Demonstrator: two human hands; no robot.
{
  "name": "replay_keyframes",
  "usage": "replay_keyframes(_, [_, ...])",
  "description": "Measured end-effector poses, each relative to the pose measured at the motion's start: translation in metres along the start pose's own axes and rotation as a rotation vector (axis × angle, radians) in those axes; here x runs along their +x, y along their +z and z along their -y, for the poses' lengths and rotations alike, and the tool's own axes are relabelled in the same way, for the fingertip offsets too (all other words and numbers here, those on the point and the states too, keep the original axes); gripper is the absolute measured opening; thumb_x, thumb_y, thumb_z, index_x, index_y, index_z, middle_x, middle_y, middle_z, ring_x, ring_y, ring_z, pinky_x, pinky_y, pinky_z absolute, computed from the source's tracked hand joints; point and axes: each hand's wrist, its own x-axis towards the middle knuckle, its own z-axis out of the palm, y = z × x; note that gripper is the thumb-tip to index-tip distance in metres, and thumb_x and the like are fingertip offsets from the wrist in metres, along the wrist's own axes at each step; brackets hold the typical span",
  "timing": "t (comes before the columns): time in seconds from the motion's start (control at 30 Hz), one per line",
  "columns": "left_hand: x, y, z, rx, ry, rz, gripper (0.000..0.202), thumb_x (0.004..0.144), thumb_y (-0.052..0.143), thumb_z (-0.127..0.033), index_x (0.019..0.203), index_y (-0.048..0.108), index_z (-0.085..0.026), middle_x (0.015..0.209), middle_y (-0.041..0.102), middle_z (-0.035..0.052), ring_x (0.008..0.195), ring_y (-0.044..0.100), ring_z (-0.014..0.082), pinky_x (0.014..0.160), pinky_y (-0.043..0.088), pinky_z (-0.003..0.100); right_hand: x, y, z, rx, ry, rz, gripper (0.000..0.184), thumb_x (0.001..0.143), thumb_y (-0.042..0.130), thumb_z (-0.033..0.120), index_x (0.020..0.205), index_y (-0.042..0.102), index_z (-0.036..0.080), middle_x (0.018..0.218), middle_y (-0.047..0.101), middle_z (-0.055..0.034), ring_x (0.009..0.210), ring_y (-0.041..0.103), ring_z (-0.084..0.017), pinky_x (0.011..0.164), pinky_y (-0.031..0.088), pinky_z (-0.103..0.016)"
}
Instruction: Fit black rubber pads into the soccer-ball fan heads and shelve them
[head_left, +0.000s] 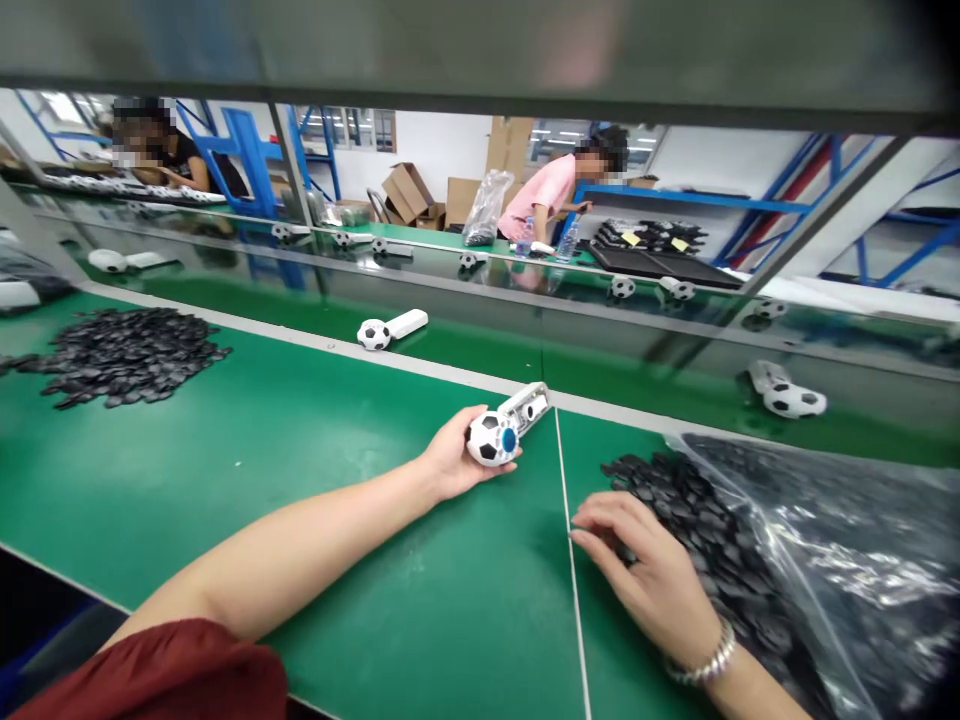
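Note:
My left hand is closed around a small white gadget with a football-patterned head; its blue round centre faces me and its white handle points up and right. My right hand lies palm down on the green table, fingers bent over the near edge of a heap of small black parts. What its fingertips pinch, if anything, is hidden. A beaded bracelet circles my right wrist.
A clear plastic bag of black parts spreads at the right. Another black heap lies at the far left. Football gadgets ride the conveyor beyond. Two people work at the far benches.

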Motion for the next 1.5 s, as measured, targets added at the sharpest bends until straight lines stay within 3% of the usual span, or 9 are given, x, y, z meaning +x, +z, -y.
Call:
replay_keyframes(0.4, [-0.006, 0.000, -0.001, -0.116, 0.021, 0.009, 0.043, 0.085, 0.038, -0.052, 0.095, 0.056, -0.015, 0.080, 0.064, 0.0093, 0.073, 0.064, 0.0224, 0.064, 0.053, 0.036, 0.000, 0.002, 0.004, 0.069, 0.059, 0.106, 0.005, 0.083, 0.053, 0.017, 0.081, 0.057, 0.019, 0.082, 0.056, -0.0036, 0.079, 0.054, -0.012, 0.070, 0.046, -0.024])
replay_keyframes(0.57, [-0.004, 0.003, -0.007, -0.071, 0.044, -0.034, 0.033, 0.085, 0.042, -0.043, 0.093, 0.054, -0.014, 0.081, 0.063, 0.0100, 0.071, 0.064, 0.0205, 0.056, 0.052, 0.028, 0.003, 0.002, 0.006, 0.093, 0.081, 0.139, 0.008, 0.083, 0.051, 0.018, 0.080, 0.058, 0.018, 0.082, 0.056, -0.0038, 0.079, 0.055, -0.013, 0.071, 0.046, -0.025])
replay_keyframes(0.67, [0.013, 0.012, -0.024, -0.007, 0.114, -0.048, 0.029, 0.086, 0.040, -0.040, 0.093, 0.054, -0.015, 0.085, 0.063, 0.0093, 0.075, 0.064, 0.0192, 0.056, 0.051, 0.024, 0.005, 0.005, 0.007, 0.121, 0.112, 0.189, 0.009, 0.084, 0.051, 0.019, 0.080, 0.058, 0.018, 0.082, 0.056, -0.0038, 0.078, 0.054, -0.012, 0.071, 0.046, -0.025])
replay_keyframes(0.8, [0.062, 0.032, -0.058, 0.170, 0.264, -0.060, 0.032, 0.089, 0.036, -0.040, 0.098, 0.055, -0.016, 0.097, 0.062, 0.0074, 0.088, 0.062, 0.0173, 0.068, 0.052, 0.026, 0.004, 0.010, 0.007, 0.124, 0.144, 0.269, 0.009, 0.083, 0.051, 0.021, 0.080, 0.059, 0.018, 0.084, 0.057, -0.0037, 0.077, 0.054, -0.012, 0.071, 0.046, -0.024])
replay_keyframes(0.93, [0.117, 0.041, -0.072, 0.451, 0.438, -0.255, 0.030, 0.088, 0.046, -0.034, 0.109, 0.052, -0.013, 0.107, 0.057, 0.0090, 0.091, 0.058, 0.0190, 0.076, 0.051, 0.037, 0.002, 0.013, 0.005, 0.110, 0.159, 0.327, 0.009, 0.083, 0.052, 0.022, 0.081, 0.060, 0.018, 0.085, 0.058, -0.0032, 0.079, 0.054, -0.012, 0.071, 0.045, -0.022])
replay_keyframes(1.1, [0.154, 0.024, -0.056, 0.821, 0.772, -0.571, 0.038, 0.084, 0.053, -0.028, 0.120, 0.045, -0.018, 0.130, 0.040, 0.0098, 0.114, 0.043, 0.0267, 0.093, 0.038, 0.050, 0.001, 0.012, 0.003, 0.106, 0.164, 0.348, 0.010, 0.083, 0.052, 0.024, 0.081, 0.061, 0.018, 0.086, 0.059, -0.0033, 0.079, 0.055, -0.012, 0.071, 0.044, -0.021])
replay_keyframes(1.23, [0.163, 0.011, -0.050, 1.075, 0.898, -0.698, 0.044, 0.081, 0.057, -0.026, 0.121, 0.043, -0.017, 0.131, 0.037, 0.0102, 0.122, 0.032, 0.0300, 0.099, 0.027, 0.053, 0.002, 0.013, 0.002, 0.088, 0.144, 0.370, 0.011, 0.083, 0.053, 0.025, 0.080, 0.061, 0.018, 0.085, 0.060, -0.0030, 0.080, 0.055, -0.012, 0.072, 0.044, -0.022])
replay_keyframes(1.5, [0.153, 0.005, -0.044, 1.359, 0.987, -0.729, 0.047, 0.073, 0.061, -0.025, 0.116, 0.045, -0.013, 0.128, 0.037, 0.0148, 0.123, 0.029, 0.0315, 0.100, 0.025, 0.048, 0.000, 0.012, 0.003, 0.076, 0.112, 0.371, 0.013, 0.084, 0.050, 0.026, 0.081, 0.061, 0.019, 0.084, 0.060, -0.0030, 0.079, 0.055, -0.013, 0.073, 0.044, -0.023])
